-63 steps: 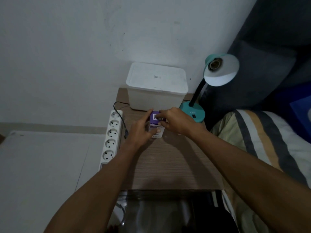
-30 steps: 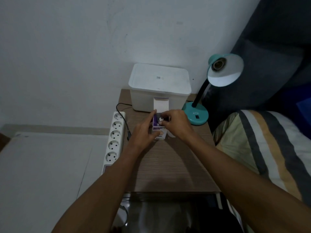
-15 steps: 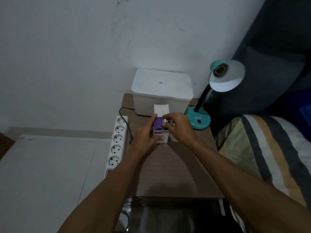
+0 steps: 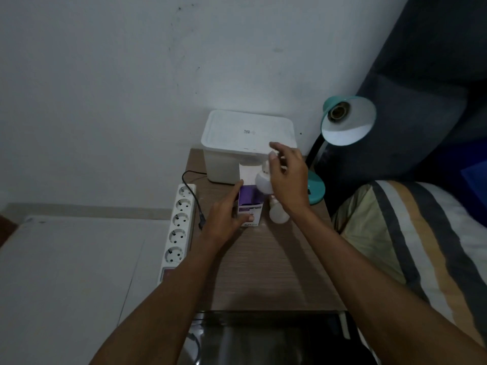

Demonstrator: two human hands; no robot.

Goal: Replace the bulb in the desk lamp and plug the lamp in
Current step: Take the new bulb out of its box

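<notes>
Right hand (image 4: 288, 180) lifts bulb (image 4: 264, 182) above box (image 4: 250, 206) in left hand (image 4: 226, 219)

Both forearms are bare from the frame's lower edge to the wrists, with no sleeves, watch or bracelet, and the left hand (image 4: 228, 216) and right hand (image 4: 288, 180) are ungloved.

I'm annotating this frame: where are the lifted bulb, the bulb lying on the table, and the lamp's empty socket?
lifted bulb (image 4: 264, 183), head view, white globe.
bulb lying on the table (image 4: 278, 214), head view, globe.
lamp socket (image 4: 338, 113), head view, opening inside shade.
</notes>
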